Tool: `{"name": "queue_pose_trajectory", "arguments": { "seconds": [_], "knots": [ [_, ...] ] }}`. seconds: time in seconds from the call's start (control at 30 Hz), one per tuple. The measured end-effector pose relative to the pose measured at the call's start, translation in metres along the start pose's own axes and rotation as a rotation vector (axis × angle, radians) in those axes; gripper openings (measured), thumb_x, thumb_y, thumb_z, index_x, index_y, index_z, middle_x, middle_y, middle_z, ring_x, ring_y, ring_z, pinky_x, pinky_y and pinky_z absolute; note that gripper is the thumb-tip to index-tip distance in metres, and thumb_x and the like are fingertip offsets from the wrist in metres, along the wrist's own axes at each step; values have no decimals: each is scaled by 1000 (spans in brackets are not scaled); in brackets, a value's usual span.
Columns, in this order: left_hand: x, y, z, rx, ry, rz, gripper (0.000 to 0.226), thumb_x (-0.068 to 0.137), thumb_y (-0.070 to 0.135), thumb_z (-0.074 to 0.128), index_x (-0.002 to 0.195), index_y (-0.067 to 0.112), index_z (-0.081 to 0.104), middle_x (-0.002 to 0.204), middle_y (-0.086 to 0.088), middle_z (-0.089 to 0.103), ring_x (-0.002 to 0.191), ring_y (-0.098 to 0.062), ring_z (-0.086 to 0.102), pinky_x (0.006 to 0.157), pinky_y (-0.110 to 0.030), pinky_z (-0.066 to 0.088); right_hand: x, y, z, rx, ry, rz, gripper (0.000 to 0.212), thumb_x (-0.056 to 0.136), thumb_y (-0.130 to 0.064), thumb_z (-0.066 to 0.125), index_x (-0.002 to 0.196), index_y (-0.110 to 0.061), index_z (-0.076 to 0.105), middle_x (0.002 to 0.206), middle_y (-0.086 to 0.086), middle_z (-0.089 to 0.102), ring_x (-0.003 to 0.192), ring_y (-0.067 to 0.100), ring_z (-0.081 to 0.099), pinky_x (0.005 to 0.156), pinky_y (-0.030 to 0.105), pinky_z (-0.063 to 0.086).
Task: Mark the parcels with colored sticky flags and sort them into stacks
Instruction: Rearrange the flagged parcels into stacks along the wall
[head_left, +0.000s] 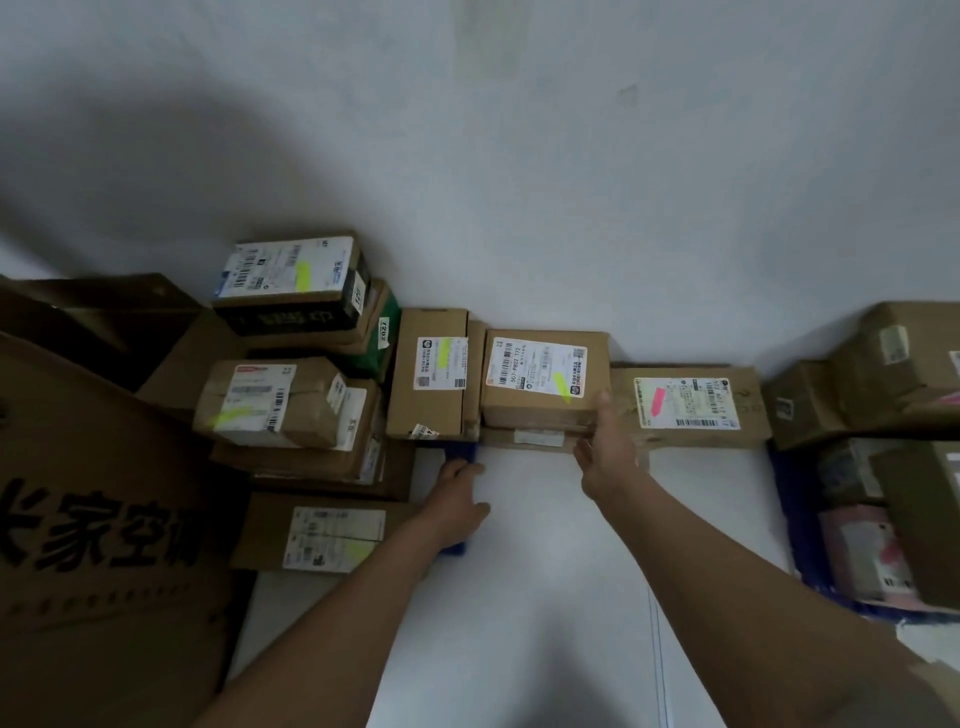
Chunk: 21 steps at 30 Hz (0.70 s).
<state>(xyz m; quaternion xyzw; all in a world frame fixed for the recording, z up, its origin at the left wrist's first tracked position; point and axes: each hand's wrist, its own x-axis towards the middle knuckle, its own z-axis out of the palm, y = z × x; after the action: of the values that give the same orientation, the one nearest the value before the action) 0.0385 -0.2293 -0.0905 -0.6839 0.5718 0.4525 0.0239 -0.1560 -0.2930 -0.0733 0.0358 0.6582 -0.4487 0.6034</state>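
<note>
Both arms are stretched out toward the wall, and the centre of the action is the labelled box (544, 378) sitting on top of a flatter parcel (530, 439) against that wall. Its white shipping label faces up, with a yellow flag (562, 386) stuck across the label's near right corner.

The right hand (605, 451) is at that box's near right corner: the thumb lies up along the right edge, the fingers reach in under the near side against the flat parcel below. How firmly it grips, I cannot tell; the fingertips are hidden.

The left hand (460, 496) is down to the left of the labelled box, palm down and fingers loosely spread, resting on a dark blue item (462, 451) on the floor. It holds nothing that I can see.

Touching the labelled box on its left stands a taller carton (427, 374), also flagged in yellow. Further left, the piled parcels carry yellow flags too, the top black box (293, 283) among them, and a large printed carton (98, 519) fills the near left.

To the right of the labelled box lies a flat parcel with a pink flag (656, 401), and beyond it a pile of more parcels (878, 384), blurred at the frame edge.
</note>
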Motion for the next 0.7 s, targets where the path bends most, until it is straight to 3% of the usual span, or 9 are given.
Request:
{"name": "queue_pose_trajectory", "arguments": {
  "seconds": [0.13, 0.43, 0.53, 0.7],
  "knots": [
    [-5, -6, 0, 0, -2, -33, 59, 98, 18, 55, 150, 16, 30, 160, -6, 10, 145, -24, 22, 119, -33, 22, -1, 3, 4, 76, -59, 32, 73, 78, -62, 69, 135, -21, 51, 130, 3, 59, 114, 15, 58, 95, 28, 50],
    [-13, -5, -5, -7, 14, -36, 59, 98, 18, 55, 150, 16, 29, 159, -4, 11, 142, -23, 27, 118, -33, 25, -4, 0, 0, 112, -132, 64, 63, 78, -59, 71, 126, -22, 53, 131, 3, 56, 116, 14, 54, 104, 30, 45],
    [-16, -4, -4, -3, 20, -27, 59, 98, 17, 56, 150, 15, 30, 159, -4, 11, 142, -23, 27, 118, -32, 25, -6, -2, 0, 136, -157, 78, 70, 78, -60, 70, 131, -19, 52, 123, 3, 57, 117, 13, 55, 104, 29, 46],
    [-18, 1, -2, -8, 19, -27, 59, 98, 18, 55, 151, 16, 29, 160, -3, 9, 144, -22, 23, 118, -30, 23, -5, -6, -3, 186, -178, 81, 73, 77, -61, 70, 133, -16, 55, 111, 0, 57, 99, 10, 58, 99, 28, 50]
  ]
}}
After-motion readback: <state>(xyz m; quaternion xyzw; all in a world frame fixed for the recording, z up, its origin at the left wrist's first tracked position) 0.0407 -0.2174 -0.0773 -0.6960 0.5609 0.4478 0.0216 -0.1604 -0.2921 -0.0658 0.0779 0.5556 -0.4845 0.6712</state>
